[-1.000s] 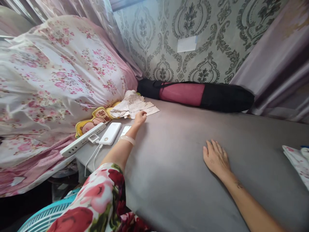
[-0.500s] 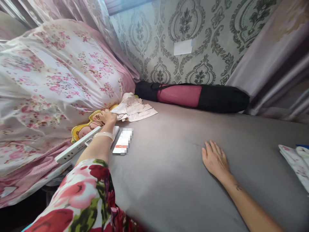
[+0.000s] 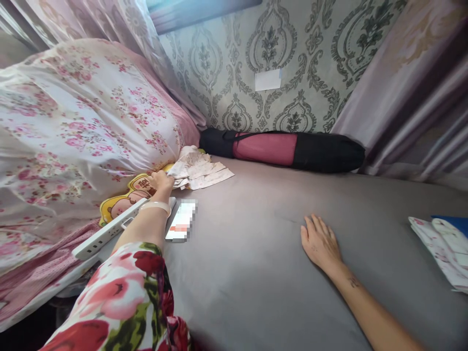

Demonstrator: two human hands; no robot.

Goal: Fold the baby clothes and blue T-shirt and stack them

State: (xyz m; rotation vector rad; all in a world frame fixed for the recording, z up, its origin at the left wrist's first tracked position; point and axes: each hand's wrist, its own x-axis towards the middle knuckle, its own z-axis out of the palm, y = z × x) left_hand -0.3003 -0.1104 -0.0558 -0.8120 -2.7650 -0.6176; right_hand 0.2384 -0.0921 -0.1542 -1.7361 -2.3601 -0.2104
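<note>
My left hand point(image 3: 162, 181) reaches to the back left of a grey mattress point(image 3: 256, 263), fingers curled at the edge of a yellow cartoon-shaped card point(image 3: 124, 200) beside a pile of crumpled papers point(image 3: 199, 170); what the fingers grip is hidden. A pale bangle sits on that wrist. A phone point(image 3: 181, 226) lies just right of my forearm, and a white power strip point(image 3: 104, 234) runs along the left. My right hand point(image 3: 320, 241) lies flat on the mattress with fingers spread, holding nothing.
A big floral quilt point(image 3: 80, 126) is heaped on the left. A rolled pink mat in a black bag point(image 3: 285, 148) lies along the patterned wall. Curtains hang at the right, and folded floral cloth point(image 3: 438, 248) sits at the right edge.
My left hand drew back from the papers to the yellow card, uncovering the phone and hiding the power bank. The view shifted slightly right. My right hand stayed flat.
</note>
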